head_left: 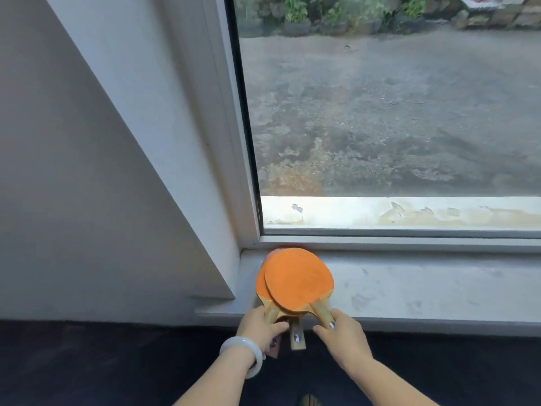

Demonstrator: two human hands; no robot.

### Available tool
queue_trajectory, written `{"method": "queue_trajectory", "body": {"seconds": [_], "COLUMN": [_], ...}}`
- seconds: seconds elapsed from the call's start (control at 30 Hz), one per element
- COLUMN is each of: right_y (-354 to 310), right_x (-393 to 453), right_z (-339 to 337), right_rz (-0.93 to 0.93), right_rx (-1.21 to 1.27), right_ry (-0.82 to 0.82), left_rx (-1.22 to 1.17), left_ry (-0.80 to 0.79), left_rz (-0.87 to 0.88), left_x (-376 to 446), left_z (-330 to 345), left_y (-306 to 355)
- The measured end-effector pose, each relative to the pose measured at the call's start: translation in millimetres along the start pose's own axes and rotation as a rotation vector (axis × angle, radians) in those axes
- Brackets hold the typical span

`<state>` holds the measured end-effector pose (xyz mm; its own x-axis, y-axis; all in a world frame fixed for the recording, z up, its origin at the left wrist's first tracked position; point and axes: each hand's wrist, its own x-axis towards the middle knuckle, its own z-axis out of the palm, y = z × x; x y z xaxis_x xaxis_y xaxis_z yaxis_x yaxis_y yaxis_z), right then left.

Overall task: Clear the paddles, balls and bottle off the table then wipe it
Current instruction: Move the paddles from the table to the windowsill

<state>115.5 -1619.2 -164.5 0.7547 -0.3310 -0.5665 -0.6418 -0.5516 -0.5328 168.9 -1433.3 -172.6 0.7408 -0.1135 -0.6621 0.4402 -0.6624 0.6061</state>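
Note:
A stack of orange-faced table tennis paddles [297, 278] lies on the grey window sill [424, 288] at its left corner, heads toward the glass and wooden handles hanging over the front edge. My left hand [260, 329] is closed around the left handle. My right hand [341, 332] pinches the right handle between thumb and fingers. A third handle [297, 336] pokes out between my hands, untouched. No balls, bottle or table are in sight.
A large window [395, 112] rises behind the sill, looking out on a concrete yard with potted plants. A white wall [87, 186] and frame stand at the left. Dark floor [117, 361] lies below the sill. A pale bangle circles my left wrist.

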Motion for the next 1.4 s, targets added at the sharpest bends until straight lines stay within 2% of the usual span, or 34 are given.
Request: {"method": "queue_trajectory", "body": {"seconds": [0.17, 0.37, 0.5, 0.6, 0.87, 1.1, 1.4], "right_y": [-2.9, 2.2, 1.7, -1.7, -14.9, -18.5, -30.0], "right_x": [14.4, 20.7, 22.7, 25.2, 25.3, 28.7, 26.4], "right_z": [9.2, 28.2, 31.9, 29.8, 31.3, 23.3, 36.1], "right_rz": [-0.034, -0.061, -0.094, -0.122, -0.2, -0.205, -0.209], "right_rx": [0.003, 0.03, 0.049, 0.007, -0.162, -0.203, -0.256], "right_ry": [-0.026, -0.136, -0.187, -0.2, -0.251, -0.293, -0.279], "left_rx": [-0.007, 0.021, 0.005, 0.032, 0.049, 0.039, 0.058], "left_ry": [0.025, 0.033, 0.027, 0.069, 0.051, -0.046, -0.028], "left_rz": [0.002, -0.046, -0.015, 0.014, 0.054, 0.032, 0.035], "left_x": [13.0, 18.8, 13.9, 11.3, 8.3, 3.5, -0.1], "left_z": [2.6, -4.9, -7.6, -8.5, -4.4, -12.7, -5.2], "left_y": [-1.8, -9.9, -19.0, -22.5, -19.4, -23.3, -11.8]}}
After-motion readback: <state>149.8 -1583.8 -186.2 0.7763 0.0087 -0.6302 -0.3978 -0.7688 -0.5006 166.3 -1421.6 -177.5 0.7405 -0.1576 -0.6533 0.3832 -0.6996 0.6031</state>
